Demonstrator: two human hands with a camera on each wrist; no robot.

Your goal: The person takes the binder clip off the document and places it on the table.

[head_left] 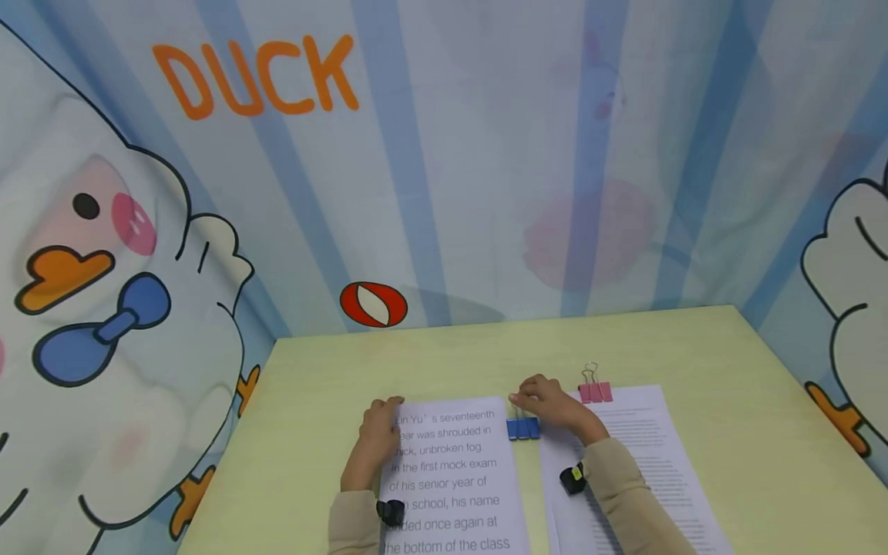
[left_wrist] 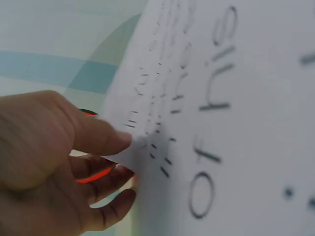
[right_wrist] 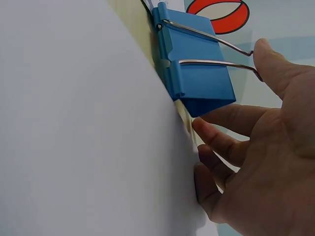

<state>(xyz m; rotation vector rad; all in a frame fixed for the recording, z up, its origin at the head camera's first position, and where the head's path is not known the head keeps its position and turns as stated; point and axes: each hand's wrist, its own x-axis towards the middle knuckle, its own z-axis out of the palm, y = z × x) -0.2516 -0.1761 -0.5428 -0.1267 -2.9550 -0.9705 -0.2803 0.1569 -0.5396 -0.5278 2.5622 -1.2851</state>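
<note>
My left hand [head_left: 378,430] pinches the top left corner of the large-print paper [head_left: 447,474]. In the left wrist view the thumb lies on the printed face and other fingers are behind the corner. My right hand [head_left: 558,405] holds a blue binder clip [head_left: 523,429], just off the top right of that paper. Seen in the right wrist view, the thumb [right_wrist: 268,56] presses the ends of the clip's two wire handles, and the fingers curl beneath its blue body [right_wrist: 197,59]. Whether the clip's mouth is parted cannot be told.
A second stack of printed pages [head_left: 648,447] lies to the right, partly under my right forearm, with a pink binder clip [head_left: 595,392] on its top edge. The pale yellow table [head_left: 333,366] ends at a curtain [head_left: 472,169] with duck drawings.
</note>
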